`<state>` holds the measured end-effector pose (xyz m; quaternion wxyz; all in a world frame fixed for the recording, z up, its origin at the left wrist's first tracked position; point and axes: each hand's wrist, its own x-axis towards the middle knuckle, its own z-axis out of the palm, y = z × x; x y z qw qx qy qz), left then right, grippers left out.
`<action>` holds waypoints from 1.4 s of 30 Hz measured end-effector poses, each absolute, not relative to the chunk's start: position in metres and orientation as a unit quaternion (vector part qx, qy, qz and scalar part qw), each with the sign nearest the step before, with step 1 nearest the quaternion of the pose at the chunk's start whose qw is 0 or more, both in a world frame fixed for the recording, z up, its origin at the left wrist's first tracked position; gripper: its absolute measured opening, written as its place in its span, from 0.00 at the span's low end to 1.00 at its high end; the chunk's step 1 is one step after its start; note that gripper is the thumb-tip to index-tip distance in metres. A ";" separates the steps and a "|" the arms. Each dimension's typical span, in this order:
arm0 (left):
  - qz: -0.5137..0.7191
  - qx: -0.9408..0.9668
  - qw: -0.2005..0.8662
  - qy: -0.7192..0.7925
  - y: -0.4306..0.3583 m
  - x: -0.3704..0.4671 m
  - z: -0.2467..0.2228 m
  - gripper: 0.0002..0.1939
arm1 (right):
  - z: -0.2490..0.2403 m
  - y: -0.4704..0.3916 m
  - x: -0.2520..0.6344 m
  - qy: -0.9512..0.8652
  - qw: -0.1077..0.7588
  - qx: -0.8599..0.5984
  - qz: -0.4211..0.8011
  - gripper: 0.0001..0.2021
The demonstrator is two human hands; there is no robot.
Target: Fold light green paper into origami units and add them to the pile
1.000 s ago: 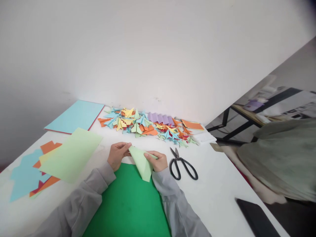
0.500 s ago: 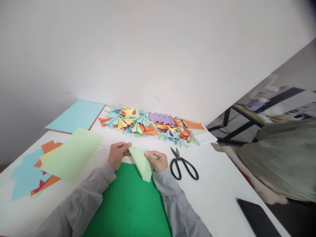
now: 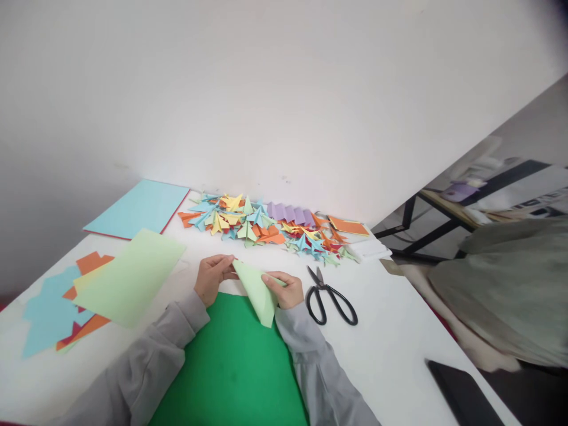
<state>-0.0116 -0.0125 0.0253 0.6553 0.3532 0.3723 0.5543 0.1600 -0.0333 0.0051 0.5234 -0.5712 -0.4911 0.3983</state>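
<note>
A light green paper (image 3: pixel 257 290), partly folded to a point, is held up above a dark green sheet (image 3: pixel 233 361). My left hand (image 3: pixel 213 279) pinches its upper left tip between thumb and fingers. On its right side my right hand (image 3: pixel 286 290) grips it, thumb in front and fingers behind. Beyond the hands lies a long heap of small folded paper planes (image 3: pixel 248 222) in several colours. Black-handled scissors (image 3: pixel 331 296) rest to the right of my right hand, blades slightly apart.
At the left are a light green sheet (image 3: pixel 131 278), coloured scraps (image 3: pixel 48 307) and a light blue sheet (image 3: pixel 137 208). Pleated purple paper (image 3: pixel 289 213) and orange paper (image 3: pixel 348 225) lie near the wall. A black flat object (image 3: pixel 464 390) sits front right; a person (image 3: pixel 501 290) is beyond the table edge.
The whole view has shifted very slightly. Both hands keep their grip on the light green paper, with hardly any visible movement.
</note>
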 end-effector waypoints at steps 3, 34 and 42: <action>0.560 0.358 0.645 0.377 -0.013 -0.012 0.025 0.09 | 0.005 -0.033 0.162 -0.494 0.516 -0.575 0.400 0.10; 0.554 0.369 0.628 0.403 -0.013 -0.012 0.023 0.13 | 0.005 -0.031 0.163 -0.503 0.510 -0.579 0.389 0.11; 0.546 0.391 0.607 0.425 -0.012 -0.011 0.019 0.11 | 0.000 -0.032 0.160 -0.485 0.541 -0.579 0.370 0.11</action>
